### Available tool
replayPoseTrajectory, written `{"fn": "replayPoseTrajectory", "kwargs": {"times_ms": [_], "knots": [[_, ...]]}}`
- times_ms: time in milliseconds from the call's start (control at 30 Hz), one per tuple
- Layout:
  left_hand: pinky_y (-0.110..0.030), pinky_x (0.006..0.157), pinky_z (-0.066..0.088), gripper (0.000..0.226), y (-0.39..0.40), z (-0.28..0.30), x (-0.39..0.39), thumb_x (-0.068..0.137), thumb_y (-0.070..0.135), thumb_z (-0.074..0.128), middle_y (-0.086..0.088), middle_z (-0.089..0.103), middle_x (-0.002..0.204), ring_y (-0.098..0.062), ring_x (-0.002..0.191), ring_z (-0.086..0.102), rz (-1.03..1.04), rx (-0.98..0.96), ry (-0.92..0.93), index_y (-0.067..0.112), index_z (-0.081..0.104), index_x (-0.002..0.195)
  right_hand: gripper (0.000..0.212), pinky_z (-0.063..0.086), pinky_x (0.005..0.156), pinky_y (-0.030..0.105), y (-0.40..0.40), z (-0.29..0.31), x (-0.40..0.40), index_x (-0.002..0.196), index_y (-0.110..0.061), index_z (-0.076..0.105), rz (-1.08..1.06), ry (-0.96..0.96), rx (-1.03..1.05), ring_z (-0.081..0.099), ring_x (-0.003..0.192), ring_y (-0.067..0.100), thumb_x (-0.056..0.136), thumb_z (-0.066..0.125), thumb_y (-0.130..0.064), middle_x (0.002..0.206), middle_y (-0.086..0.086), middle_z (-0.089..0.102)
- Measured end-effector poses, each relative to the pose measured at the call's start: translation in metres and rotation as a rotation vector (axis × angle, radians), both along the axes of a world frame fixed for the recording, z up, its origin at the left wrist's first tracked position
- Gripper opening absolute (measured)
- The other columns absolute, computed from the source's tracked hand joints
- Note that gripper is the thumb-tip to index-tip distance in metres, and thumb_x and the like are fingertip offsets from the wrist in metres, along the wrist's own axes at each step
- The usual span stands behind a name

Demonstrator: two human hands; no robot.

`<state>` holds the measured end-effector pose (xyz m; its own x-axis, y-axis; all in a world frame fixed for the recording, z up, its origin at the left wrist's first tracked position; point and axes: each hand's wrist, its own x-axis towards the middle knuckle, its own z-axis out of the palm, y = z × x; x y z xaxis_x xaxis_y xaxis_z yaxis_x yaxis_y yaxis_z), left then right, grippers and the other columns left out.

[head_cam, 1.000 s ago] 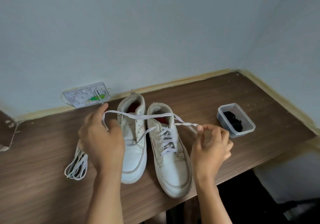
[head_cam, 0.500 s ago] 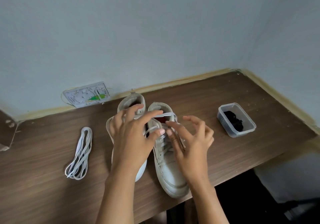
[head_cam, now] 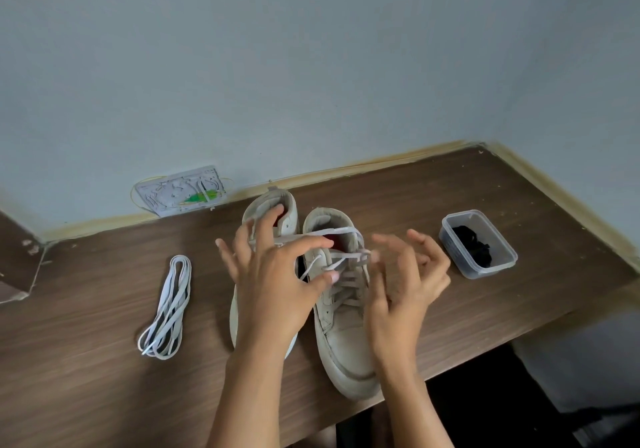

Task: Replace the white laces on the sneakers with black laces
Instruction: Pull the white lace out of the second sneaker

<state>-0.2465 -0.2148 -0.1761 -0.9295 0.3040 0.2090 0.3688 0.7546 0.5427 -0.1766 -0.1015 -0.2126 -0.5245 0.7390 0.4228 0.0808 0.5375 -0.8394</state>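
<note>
White lace [head_cam: 341,260] crosses the right sneaker [head_cam: 341,312] near the table's [head_cam: 450,292] front edge; left hand [head_cam: 277,285] pinches it, right hand [head_cam: 403,285] blurred, grasp unclear. Black laces [head_cam: 472,248] sit in a tub [head_cam: 460,267] rightward.

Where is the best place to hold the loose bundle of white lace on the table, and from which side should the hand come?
Probably pinch the white lace bundle at its narrow middle, coming from above. It lies flat on the table, left of the shoes, with strands running side by side there; the looped ends fan out, so gripping there could leave strands behind.
</note>
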Motion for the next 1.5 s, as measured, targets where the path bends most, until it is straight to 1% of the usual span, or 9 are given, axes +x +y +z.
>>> {"fn": "replayPoseTrajectory", "kwargs": {"times_ms": [133,233,467,600,800,1067,1233,1400,1500], "knots": [[-0.06,0.115,-0.009,0.049,-0.002,-0.001,-0.002,0.068,0.057,0.077,0.014,0.018,0.156,-0.024,0.145,0.003,-0.009,-0.036,-0.004,0.06,0.06,0.113,0.019,0.021,0.104,0.038,-0.002,0.001,-0.004,0.113,-0.043,0.067,0.113,-0.274,0.242,0.022,0.13,0.025,0.097,0.057,-0.041,0.149,-0.003,0.029],[-0.058,0.116,-0.009,0.049,-0.003,-0.003,-0.002,0.067,0.057,0.077,0.013,0.02,0.157,-0.023,0.145,0.002,-0.026,-0.023,-0.013,0.059,0.061,0.112,0.012,0.02,0.103,0.042,-0.004,-0.007,-0.009,0.103,-0.038,0.068,0.148,-0.303,0.248,0.019,0.13,0.023,0.094,0.062,-0.031,0.147,-0.003,0.031],[-0.053,0.118,-0.006,0.045,-0.003,-0.004,0.0,0.07,0.06,0.074,0.011,0.016,0.159,-0.02,0.146,-0.002,-0.053,-0.009,-0.025,0.058,0.06,0.114,0.014,0.028,0.091,0.009,-0.002,0.001,-0.011,0.09,-0.025,0.064,-0.184,0.162,-0.172,0.034,0.109,0.006,0.095,0.06,-0.013,0.126,-0.001,0.035],[-0.052,0.119,-0.004,0.056,-0.003,-0.004,0.001,0.074,0.058,0.071,0.009,0.011,0.16,-0.019,0.147,-0.006,-0.073,0.003,-0.032,0.057,0.051,0.126,0.012,0.017,0.092,0.0,0.007,0.006,-0.007,0.103,-0.025,0.066,-0.118,0.053,-0.047,0.033,0.113,0.013,0.094,0.063,-0.016,0.132,0.008,0.037],[-0.042,0.116,-0.016,0.074,-0.002,-0.012,0.006,0.094,0.055,0.044,0.005,-0.023,0.16,-0.019,0.143,-0.032,-0.111,-0.139,-0.112,0.053,-0.008,0.146,0.021,0.023,0.103,0.041,-0.002,-0.004,-0.008,0.112,-0.043,0.063,0.236,-0.307,0.236,0.018,0.132,0.024,0.099,0.046,-0.045,0.148,-0.005,0.027],[-0.039,0.116,-0.016,0.06,-0.004,-0.011,0.006,0.088,0.059,0.054,0.005,-0.009,0.162,-0.015,0.145,-0.024,-0.13,-0.047,-0.084,0.053,0.029,0.143,0.019,0.032,0.099,0.036,0.002,-0.003,-0.014,0.088,-0.026,0.068,-0.101,0.012,0.04,0.035,0.117,0.024,0.089,0.064,-0.008,0.133,-0.005,0.033],[-0.038,0.116,-0.013,0.051,-0.004,-0.012,0.004,0.082,0.053,0.067,0.003,0.006,0.162,-0.018,0.148,-0.014,-0.121,0.031,-0.024,0.049,0.05,0.13,0.014,0.017,0.099,0.008,0.006,0.004,-0.011,0.096,-0.021,0.069,-0.276,0.03,-0.024,0.037,0.116,0.032,0.091,0.065,-0.009,0.138,0.005,0.033],[-0.042,0.118,-0.006,0.041,-0.002,-0.013,0.005,0.079,0.04,0.074,0.003,0.017,0.159,-0.017,0.148,-0.006,-0.089,0.075,0.017,0.045,0.059,0.117,0.017,0.012,0.111,0.046,-0.003,0.0,-0.014,0.11,-0.041,0.066,0.109,-0.286,0.259,0.012,0.141,0.034,0.098,0.054,-0.04,0.154,0.001,0.023],[-0.044,0.118,-0.004,0.04,-0.001,-0.012,0.005,0.078,0.041,0.074,0.003,0.017,0.159,-0.019,0.148,-0.007,-0.075,0.067,0.002,0.046,0.058,0.115,0.021,0.009,0.114,0.053,-0.003,-0.005,-0.014,0.104,-0.037,0.065,0.207,-0.321,0.23,0.004,0.145,0.03,0.1,0.045,-0.041,0.157,-0.001,0.018]]}}
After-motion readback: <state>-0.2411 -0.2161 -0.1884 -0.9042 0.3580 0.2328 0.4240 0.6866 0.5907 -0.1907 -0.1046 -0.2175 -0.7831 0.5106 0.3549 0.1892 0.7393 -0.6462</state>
